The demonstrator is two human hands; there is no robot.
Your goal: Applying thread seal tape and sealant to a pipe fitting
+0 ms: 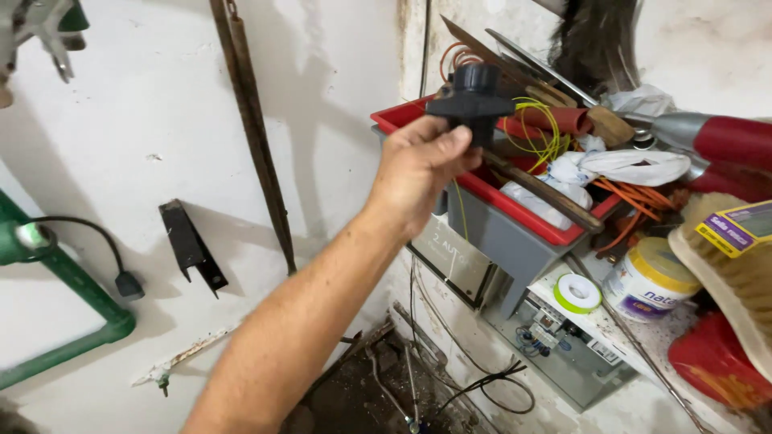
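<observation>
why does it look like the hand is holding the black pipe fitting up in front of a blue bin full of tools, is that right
Not quite: the bin is red-rimmed with a grey body, not blue. The head view shows the hand holding the black pipe fitting up in front of it, and the bin is full of tools and wire.

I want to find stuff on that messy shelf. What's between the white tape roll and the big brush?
A white tub with a yellow lid stands between the tape roll and the brush. The head view shows it.
</observation>
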